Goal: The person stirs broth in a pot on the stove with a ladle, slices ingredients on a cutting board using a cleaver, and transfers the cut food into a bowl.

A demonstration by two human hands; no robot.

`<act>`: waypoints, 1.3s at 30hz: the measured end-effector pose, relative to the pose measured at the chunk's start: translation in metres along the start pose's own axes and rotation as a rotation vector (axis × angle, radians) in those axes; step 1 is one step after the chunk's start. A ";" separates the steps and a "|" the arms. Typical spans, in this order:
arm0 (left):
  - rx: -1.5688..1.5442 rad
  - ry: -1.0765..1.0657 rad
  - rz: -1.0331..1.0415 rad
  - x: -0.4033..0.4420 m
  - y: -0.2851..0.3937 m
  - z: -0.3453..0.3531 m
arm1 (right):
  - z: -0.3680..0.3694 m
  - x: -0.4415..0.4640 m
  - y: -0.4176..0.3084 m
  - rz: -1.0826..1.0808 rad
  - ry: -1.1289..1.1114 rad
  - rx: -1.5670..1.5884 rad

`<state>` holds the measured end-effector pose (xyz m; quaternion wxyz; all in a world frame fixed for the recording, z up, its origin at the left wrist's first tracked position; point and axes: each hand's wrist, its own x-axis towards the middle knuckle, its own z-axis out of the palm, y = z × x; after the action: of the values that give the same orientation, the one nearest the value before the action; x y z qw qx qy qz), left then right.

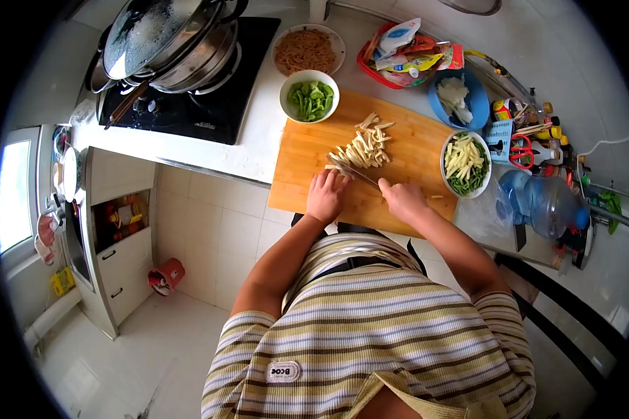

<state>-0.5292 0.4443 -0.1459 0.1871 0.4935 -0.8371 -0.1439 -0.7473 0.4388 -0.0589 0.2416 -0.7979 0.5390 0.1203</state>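
Note:
My right hand (404, 200) is closed round the handle of a knife (355, 172), whose blade points up and left over the wooden cutting board (300, 178). The blade's tip end lies at the lower left edge of a pile of pale cut strips (363, 148). My left hand (327, 195) rests on the board just left of the blade, fingers bent and close together against a pale piece; how firmly it holds the piece is hard to see. A white bowl (466, 165) of pale strips and green pieces stands by the board's right edge.
A bowl of green slices (310, 98) touches the board's top left, below a plate of brown shreds (307, 49). A blue bowl (458, 100), red basket (376, 73), red scissors (521, 151) and large bottle (541, 204) stand right. A steamer pot (196, 63) sits on the black stove (182, 117).

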 end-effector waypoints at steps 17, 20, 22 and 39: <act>-0.065 -0.011 0.028 -0.006 -0.004 0.005 | 0.014 0.027 -0.006 0.004 0.094 0.190; -0.040 0.003 0.059 -0.008 -0.005 0.007 | 0.002 0.014 -0.007 -0.043 0.089 0.143; -0.040 0.001 0.055 -0.010 -0.007 0.008 | -0.006 0.013 -0.007 -0.091 0.044 0.046; -0.031 0.009 0.037 -0.010 -0.008 0.009 | 0.010 0.019 -0.018 -0.020 -0.004 -0.056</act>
<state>-0.5224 0.4498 -0.1593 0.2012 0.4755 -0.8430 -0.1511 -0.7232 0.4342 -0.0710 0.2216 -0.8093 0.5271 0.1345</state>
